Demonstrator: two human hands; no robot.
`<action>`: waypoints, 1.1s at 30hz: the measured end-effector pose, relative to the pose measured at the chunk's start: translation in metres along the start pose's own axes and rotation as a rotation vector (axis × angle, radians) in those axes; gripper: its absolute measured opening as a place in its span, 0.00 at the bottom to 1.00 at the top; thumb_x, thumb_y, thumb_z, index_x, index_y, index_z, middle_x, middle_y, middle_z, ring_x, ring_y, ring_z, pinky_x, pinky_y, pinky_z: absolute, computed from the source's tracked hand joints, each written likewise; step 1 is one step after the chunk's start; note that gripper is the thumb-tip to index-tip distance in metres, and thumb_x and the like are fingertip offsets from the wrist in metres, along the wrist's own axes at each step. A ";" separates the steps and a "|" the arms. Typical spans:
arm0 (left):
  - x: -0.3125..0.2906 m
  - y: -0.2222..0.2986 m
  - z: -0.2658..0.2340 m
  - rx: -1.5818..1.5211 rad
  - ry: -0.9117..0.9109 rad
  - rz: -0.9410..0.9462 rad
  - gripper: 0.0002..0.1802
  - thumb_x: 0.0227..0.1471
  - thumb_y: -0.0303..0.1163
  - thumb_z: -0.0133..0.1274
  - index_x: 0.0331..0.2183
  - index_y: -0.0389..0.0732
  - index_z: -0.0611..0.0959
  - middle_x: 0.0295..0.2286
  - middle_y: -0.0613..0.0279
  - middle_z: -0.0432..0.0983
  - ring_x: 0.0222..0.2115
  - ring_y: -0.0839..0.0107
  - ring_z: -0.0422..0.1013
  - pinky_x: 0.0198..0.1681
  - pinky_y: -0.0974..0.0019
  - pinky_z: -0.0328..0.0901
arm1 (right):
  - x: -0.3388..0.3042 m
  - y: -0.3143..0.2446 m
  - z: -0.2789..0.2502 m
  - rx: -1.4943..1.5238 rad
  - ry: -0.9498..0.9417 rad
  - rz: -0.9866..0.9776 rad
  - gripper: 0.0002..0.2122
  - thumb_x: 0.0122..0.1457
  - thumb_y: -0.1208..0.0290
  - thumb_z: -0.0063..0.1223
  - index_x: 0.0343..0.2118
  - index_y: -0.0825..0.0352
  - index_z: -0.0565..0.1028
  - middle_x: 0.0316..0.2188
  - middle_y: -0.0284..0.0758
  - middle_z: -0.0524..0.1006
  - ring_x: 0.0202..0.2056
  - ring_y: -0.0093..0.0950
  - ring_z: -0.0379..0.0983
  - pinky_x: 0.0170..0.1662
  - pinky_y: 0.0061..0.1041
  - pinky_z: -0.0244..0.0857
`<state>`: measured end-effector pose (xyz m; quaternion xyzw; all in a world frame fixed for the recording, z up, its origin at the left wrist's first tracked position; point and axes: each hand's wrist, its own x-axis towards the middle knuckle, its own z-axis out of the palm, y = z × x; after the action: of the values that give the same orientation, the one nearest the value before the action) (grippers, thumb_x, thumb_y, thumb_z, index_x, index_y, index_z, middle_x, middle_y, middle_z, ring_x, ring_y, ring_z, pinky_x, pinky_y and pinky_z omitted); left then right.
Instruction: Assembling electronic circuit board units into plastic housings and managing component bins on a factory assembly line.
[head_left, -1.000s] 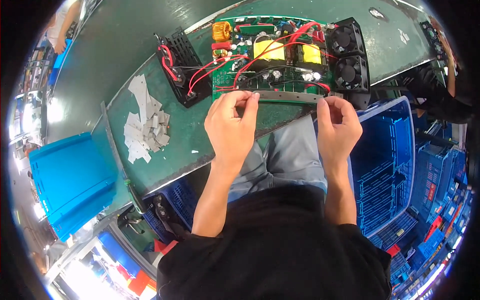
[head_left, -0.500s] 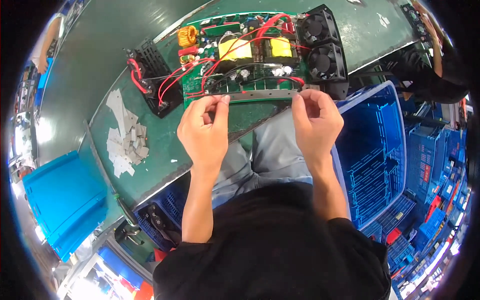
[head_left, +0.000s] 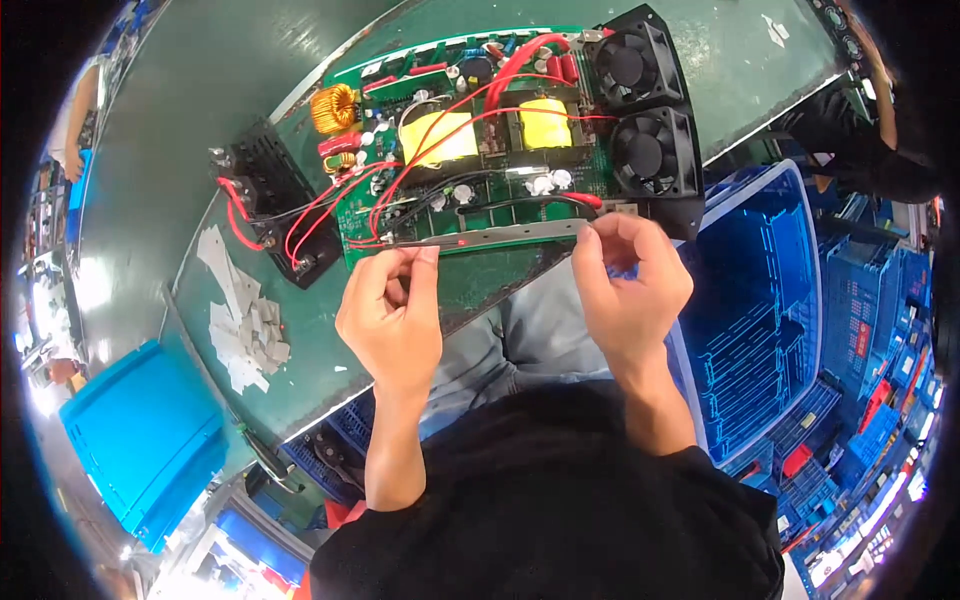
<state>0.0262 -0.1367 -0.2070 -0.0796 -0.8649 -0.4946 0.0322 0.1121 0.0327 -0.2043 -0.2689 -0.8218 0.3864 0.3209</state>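
A long thin grey strip point(head_left: 515, 236) runs along the near edge of a green circuit board point(head_left: 352, 222). My left hand point(head_left: 395, 318) pinches the strip's left end between thumb and fingertips. At the other end, my right hand point(head_left: 637, 288) is closed in a similar pinch. The board carries yellow-wrapped transformers point(head_left: 440, 140), a copper-coloured coil point(head_left: 334, 108) and red and black wires. Two black fans point(head_left: 645, 150) stand at its right end on a black plate. Red wires link the board to a black end panel point(head_left: 285, 190) at its left.
Torn whitish-grey scraps point(head_left: 245, 325) lie on the green table point(head_left: 215, 130) at left. Beyond the table's left end is a bright blue bin point(head_left: 145, 430). A large blue crate point(head_left: 750, 310) stands by my right arm. Another person's arm point(head_left: 882, 105) shows at far right.
The board, strip, end panel and both hands now appear lower in the picture, with the left side shifted leftward. The scraps sit slightly lower too. Both hands keep their pinch.
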 end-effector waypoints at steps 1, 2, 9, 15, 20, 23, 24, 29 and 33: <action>0.000 0.002 0.002 -0.012 0.002 -0.029 0.06 0.47 0.24 0.64 0.28 0.34 0.83 0.20 0.67 0.72 0.17 0.82 0.57 0.21 0.74 0.54 | 0.000 0.000 -0.001 0.003 -0.012 0.006 0.05 0.49 0.80 0.63 0.28 0.70 0.77 0.22 0.32 0.77 0.20 0.18 0.71 0.26 0.17 0.64; 0.000 0.002 0.002 -0.011 0.004 -0.030 0.06 0.47 0.24 0.64 0.28 0.34 0.83 0.20 0.67 0.72 0.17 0.82 0.57 0.21 0.74 0.54 | 0.001 0.001 0.000 0.004 -0.014 0.005 0.05 0.49 0.80 0.63 0.28 0.70 0.77 0.22 0.32 0.77 0.20 0.18 0.71 0.26 0.17 0.64; 0.000 0.002 0.002 -0.013 0.011 -0.009 0.06 0.48 0.24 0.64 0.28 0.34 0.82 0.20 0.67 0.72 0.17 0.82 0.57 0.21 0.74 0.54 | 0.000 0.000 0.000 -0.005 -0.012 0.003 0.05 0.50 0.80 0.63 0.28 0.70 0.77 0.22 0.32 0.77 0.21 0.18 0.71 0.26 0.17 0.65; -0.001 0.003 0.001 -0.022 0.000 -0.020 0.06 0.48 0.24 0.64 0.28 0.34 0.82 0.21 0.66 0.73 0.17 0.83 0.57 0.20 0.74 0.54 | -0.002 0.000 0.000 -0.005 -0.008 0.025 0.05 0.51 0.80 0.62 0.28 0.70 0.76 0.22 0.31 0.77 0.21 0.17 0.71 0.27 0.16 0.65; -0.001 0.003 0.000 -0.016 -0.002 -0.025 0.06 0.48 0.23 0.64 0.28 0.34 0.82 0.22 0.66 0.75 0.17 0.83 0.58 0.20 0.76 0.55 | -0.003 0.000 0.002 -0.010 -0.002 0.035 0.05 0.51 0.79 0.63 0.28 0.70 0.76 0.22 0.30 0.76 0.22 0.16 0.71 0.28 0.16 0.65; 0.000 0.006 -0.001 -0.053 0.002 -0.072 0.06 0.48 0.23 0.64 0.27 0.35 0.82 0.22 0.66 0.76 0.17 0.84 0.60 0.20 0.77 0.56 | -0.003 -0.001 0.002 -0.042 -0.012 0.005 0.07 0.52 0.79 0.63 0.31 0.70 0.75 0.22 0.30 0.76 0.22 0.16 0.71 0.28 0.15 0.64; 0.000 0.006 -0.001 -0.046 -0.006 -0.062 0.06 0.48 0.23 0.65 0.27 0.35 0.81 0.22 0.67 0.76 0.17 0.84 0.60 0.21 0.77 0.56 | -0.003 -0.005 0.002 0.021 0.005 0.075 0.08 0.52 0.79 0.63 0.33 0.70 0.74 0.22 0.30 0.76 0.22 0.15 0.70 0.28 0.15 0.65; 0.000 0.004 0.000 -0.044 -0.012 -0.041 0.07 0.48 0.24 0.65 0.28 0.34 0.81 0.22 0.67 0.75 0.18 0.85 0.62 0.22 0.78 0.59 | -0.003 -0.002 0.001 0.051 0.027 0.112 0.13 0.52 0.79 0.64 0.37 0.69 0.70 0.22 0.30 0.75 0.22 0.14 0.69 0.28 0.14 0.64; 0.000 0.002 0.001 -0.053 0.000 0.011 0.07 0.51 0.25 0.63 0.28 0.35 0.80 0.21 0.73 0.71 0.19 0.90 0.58 0.21 0.82 0.54 | -0.003 -0.002 0.002 0.055 0.020 0.088 0.13 0.52 0.78 0.64 0.37 0.69 0.70 0.22 0.30 0.75 0.22 0.15 0.69 0.28 0.14 0.64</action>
<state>0.0265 -0.1350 -0.2060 -0.0851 -0.8511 -0.5170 0.0329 0.1127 0.0284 -0.2043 -0.2998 -0.7951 0.4199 0.3188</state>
